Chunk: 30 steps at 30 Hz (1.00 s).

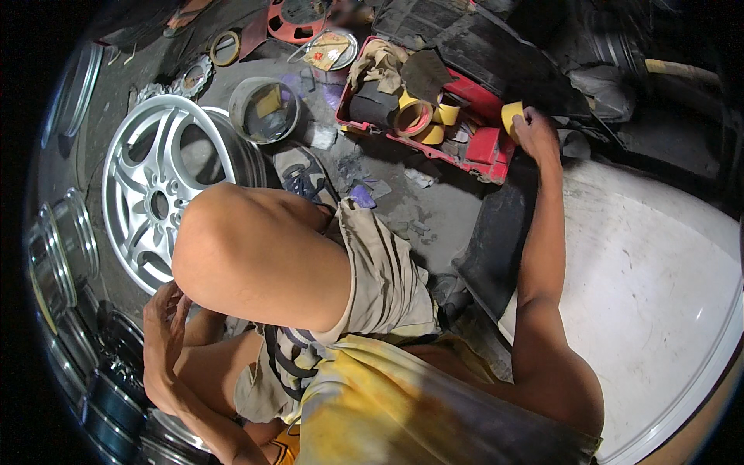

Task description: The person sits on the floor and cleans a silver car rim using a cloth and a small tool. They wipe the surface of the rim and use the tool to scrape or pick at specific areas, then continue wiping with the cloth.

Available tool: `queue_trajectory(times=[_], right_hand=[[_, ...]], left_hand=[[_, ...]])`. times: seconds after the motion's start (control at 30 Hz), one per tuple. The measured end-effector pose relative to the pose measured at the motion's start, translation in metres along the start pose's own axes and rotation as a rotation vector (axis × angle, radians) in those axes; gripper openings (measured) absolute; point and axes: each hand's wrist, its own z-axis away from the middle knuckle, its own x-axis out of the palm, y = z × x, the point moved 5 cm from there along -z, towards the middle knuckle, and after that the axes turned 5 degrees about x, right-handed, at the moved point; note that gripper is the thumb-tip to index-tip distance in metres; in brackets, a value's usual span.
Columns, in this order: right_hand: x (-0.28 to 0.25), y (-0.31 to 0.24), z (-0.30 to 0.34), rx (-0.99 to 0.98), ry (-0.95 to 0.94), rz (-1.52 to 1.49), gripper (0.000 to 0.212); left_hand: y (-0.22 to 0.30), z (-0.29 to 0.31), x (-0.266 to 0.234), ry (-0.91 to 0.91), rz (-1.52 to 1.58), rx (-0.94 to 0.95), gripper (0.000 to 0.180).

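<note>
My right hand (535,133) reaches far out to the right end of a red toolbox (488,145). Its fingers are closed on a yellow tape roll (511,118). Other yellow rolls (413,118) lie in the toolbox, beside a dark cylinder (372,108) and a crumpled beige cloth (381,65). At the left, my left hand (165,310) hangs beside my bent knee, close to the lower rim of a silver alloy wheel (161,198). Its fingers are loosely bent and apart, partly hidden by the knee, with nothing visible in them.
A clear tub (266,111) and a lidded can (329,54) stand beyond the wheel. Several chrome rims (66,248) are stacked at the left. A large white panel (643,302) fills the right side, beside a black panel piece (500,240). A tape ring (225,48) lies on the floor.
</note>
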Motion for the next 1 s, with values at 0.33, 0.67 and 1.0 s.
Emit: queue_trajectory(times=[0.33,0.67,1.0], right_hand=[[0.106,-0.014,-0.021,0.009,-0.308,0.319,0.033],[0.211,0.009,-0.081,-0.19,-0.296,0.499,0.035],[0.163,0.034,-0.069,-0.191,-0.322,0.207,0.023]], left_hand=[[0.003,0.006,0.001,0.022,-0.002,-0.008,0.028],[-0.002,0.01,0.002,-0.057,-0.037,-0.002,0.031],[0.004,0.003,0.001,-0.057,-0.019,0.021,0.029]])
